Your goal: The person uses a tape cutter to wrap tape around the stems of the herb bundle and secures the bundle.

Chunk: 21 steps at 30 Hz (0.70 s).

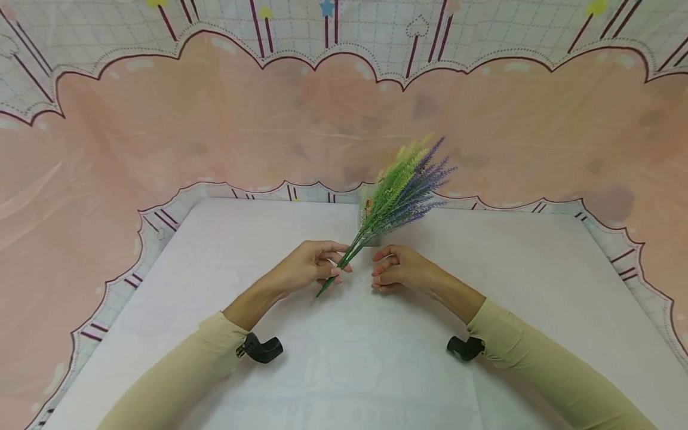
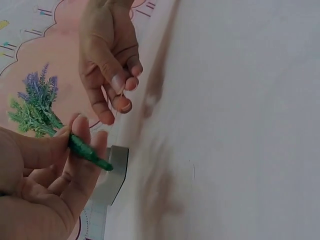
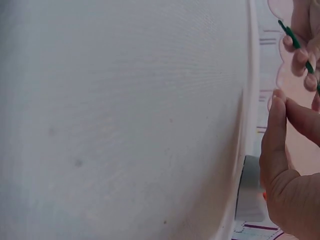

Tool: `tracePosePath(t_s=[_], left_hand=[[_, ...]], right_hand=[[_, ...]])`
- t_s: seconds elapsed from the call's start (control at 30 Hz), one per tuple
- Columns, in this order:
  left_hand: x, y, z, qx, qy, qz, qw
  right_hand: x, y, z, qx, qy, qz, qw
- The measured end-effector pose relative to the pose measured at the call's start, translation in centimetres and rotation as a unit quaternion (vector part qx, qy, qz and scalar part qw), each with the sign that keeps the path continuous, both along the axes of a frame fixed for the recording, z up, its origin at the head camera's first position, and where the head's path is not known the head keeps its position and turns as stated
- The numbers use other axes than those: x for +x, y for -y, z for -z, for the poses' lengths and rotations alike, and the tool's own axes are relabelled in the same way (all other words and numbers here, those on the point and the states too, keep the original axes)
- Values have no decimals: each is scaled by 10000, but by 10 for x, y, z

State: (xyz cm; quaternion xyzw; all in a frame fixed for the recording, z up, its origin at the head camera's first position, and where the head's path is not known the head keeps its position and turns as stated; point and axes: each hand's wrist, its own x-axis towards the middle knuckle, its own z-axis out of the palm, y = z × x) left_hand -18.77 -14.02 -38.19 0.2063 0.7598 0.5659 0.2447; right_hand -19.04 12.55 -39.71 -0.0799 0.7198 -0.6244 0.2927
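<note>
My left hand [image 1: 314,266] pinches the green stems of a bunch of artificial lavender [image 1: 398,194], yellow-green on one side and purple on the other. The bunch slants up and to the right, with its stem ends below the fingers. In the left wrist view, thumb and fingertips press on the dark green stem end [image 2: 90,152]. My right hand [image 1: 405,269] hovers just right of the stems, fingers loosely curled, with nothing visible in its grasp. Behind the bunch stands a clear container [image 1: 369,239] with an orange mark, partly hidden by the flowers.
A white-covered table [image 1: 344,358] spreads beneath both hands. A pink and white patterned cloth [image 1: 242,119] hangs behind it and shows around the table's edges. Black wrist cameras [image 1: 260,348] sit on both sleeves.
</note>
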Motion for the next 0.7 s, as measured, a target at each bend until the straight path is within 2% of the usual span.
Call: tracePosePath(t_s=[0.17,0.37,0.7], left_hand=[[-5,-15,5,233,56,-210,9995],[-6,-32,6,276,-32,-360,9990],[-8,-43,6,464,-50,-331,9984]], right_hand=[[0,2,1,73,-2,3,10000],[0,1,3,137,-83,-36,9999],[3,1,5,107,-5,121,9999]])
